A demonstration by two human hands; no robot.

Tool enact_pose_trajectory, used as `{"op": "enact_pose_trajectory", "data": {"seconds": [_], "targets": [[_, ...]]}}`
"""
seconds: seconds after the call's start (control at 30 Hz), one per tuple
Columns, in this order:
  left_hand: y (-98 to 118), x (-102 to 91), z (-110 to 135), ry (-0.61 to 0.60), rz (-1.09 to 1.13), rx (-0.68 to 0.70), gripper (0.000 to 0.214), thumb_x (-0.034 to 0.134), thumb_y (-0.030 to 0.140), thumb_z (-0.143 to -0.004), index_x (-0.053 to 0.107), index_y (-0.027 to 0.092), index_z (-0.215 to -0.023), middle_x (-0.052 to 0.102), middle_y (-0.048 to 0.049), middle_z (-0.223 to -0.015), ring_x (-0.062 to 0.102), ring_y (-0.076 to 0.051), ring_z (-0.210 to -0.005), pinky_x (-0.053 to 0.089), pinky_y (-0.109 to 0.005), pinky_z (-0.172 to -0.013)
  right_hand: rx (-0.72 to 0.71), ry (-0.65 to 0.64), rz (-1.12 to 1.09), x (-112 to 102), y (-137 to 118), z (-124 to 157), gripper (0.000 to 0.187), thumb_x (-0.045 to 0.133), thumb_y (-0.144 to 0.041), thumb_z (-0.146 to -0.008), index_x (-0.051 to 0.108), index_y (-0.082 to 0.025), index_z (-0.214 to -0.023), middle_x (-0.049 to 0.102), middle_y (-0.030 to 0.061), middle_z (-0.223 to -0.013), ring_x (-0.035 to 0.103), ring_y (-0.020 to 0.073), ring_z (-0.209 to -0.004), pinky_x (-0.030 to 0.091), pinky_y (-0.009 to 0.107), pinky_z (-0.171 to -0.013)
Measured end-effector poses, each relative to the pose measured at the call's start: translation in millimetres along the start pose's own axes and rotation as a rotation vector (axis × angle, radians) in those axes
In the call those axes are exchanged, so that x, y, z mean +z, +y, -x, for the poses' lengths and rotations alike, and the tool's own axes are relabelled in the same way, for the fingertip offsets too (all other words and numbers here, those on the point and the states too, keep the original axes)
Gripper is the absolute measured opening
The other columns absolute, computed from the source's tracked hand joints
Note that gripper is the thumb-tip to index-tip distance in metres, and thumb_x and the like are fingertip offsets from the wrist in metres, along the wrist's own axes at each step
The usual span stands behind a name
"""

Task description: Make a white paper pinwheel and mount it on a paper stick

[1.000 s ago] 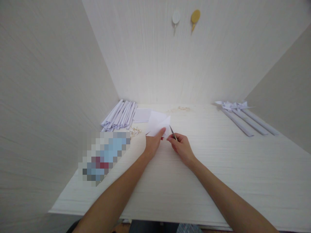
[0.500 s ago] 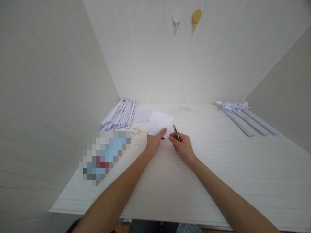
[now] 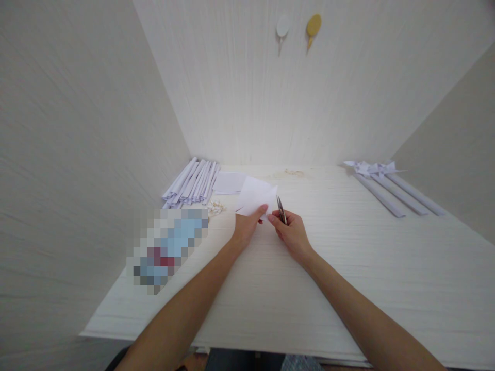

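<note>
A square sheet of white paper (image 3: 253, 195), slit at its corners, is pinched in my left hand (image 3: 246, 226), the thumb lying on top near its lower right part. My right hand (image 3: 293, 234) carries a small pair of metal scissors (image 3: 283, 211) tucked in the palm, points upward. The right thumb and forefinger meet at the sheet's lower right corner; whether they grip it is hard to make out.
Rolled paper sticks (image 3: 193, 181) lie in a pile at the back left, beside flat paper squares (image 3: 229, 183). Small tan-and-white bits (image 3: 215, 208) sit nearby. Paper pinwheels (image 3: 373, 168) with sticks lie at right. A blurred patch (image 3: 170, 252) covers something at left.
The right fingertips have shifted slightly at the paper's corner. Otherwise the hands, paper and scissors stay nearly in place.
</note>
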State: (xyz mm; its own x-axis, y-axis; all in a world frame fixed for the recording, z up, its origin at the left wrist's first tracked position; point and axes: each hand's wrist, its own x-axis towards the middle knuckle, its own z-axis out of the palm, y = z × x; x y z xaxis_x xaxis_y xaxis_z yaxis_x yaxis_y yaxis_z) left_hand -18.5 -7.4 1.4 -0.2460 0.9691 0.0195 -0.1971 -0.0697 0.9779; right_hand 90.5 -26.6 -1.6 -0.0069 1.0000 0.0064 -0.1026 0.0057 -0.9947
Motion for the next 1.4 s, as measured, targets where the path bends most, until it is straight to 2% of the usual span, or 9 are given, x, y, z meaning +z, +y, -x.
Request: {"op": "enact_pose_trajectory", "data": {"seconds": [0.53, 0.87, 1.4], "targets": [[7.1, 2.5, 4.3, -0.020, 0.045, -0.048, 0.018, 0.069, 0.024, -0.052, 0.058, 0.015, -0.064, 0.059, 0.0008, -0.060, 0.050, -0.009, -0.050, 0.037, -0.020, -0.040, 0.032, -0.015, -0.053, 0.8, -1.2, -1.3, 0.030, 0.064, -0.044, -0.060, 0.051, -0.017, -0.062, 0.031, -0.0107, -0.038, 0.022, 0.0037, -0.035, 0.013, 0.021, -0.035], [5.1, 2.5, 4.7, -0.062, 0.043, -0.045, 0.019, 0.069, 0.026, -0.053, 0.058, 0.014, -0.063, 0.058, 0.0005, -0.059, 0.050, -0.009, -0.049, 0.038, -0.020, -0.041, 0.002, -0.026, -0.033, -0.3, 2.2, -2.5, 0.029, 0.062, -0.043, -0.064, 0.049, -0.017, -0.060, 0.031, -0.0103, -0.039, 0.022, 0.0037, -0.036, 0.013, 0.021, -0.035], [4.4, 2.5, 4.9, -0.048, -0.007, -0.055, 0.019, 0.069, 0.028, -0.053, 0.057, 0.015, -0.061, 0.057, 0.0003, -0.059, 0.048, -0.009, -0.048, 0.039, -0.021, -0.042, 0.004, -0.018, 0.026, -0.3, 1.7, -3.0, 0.025, 0.062, -0.039, -0.064, 0.048, -0.018, -0.059, 0.031, -0.0099, -0.040, 0.022, 0.0045, -0.037, 0.014, 0.021, -0.037]]}}
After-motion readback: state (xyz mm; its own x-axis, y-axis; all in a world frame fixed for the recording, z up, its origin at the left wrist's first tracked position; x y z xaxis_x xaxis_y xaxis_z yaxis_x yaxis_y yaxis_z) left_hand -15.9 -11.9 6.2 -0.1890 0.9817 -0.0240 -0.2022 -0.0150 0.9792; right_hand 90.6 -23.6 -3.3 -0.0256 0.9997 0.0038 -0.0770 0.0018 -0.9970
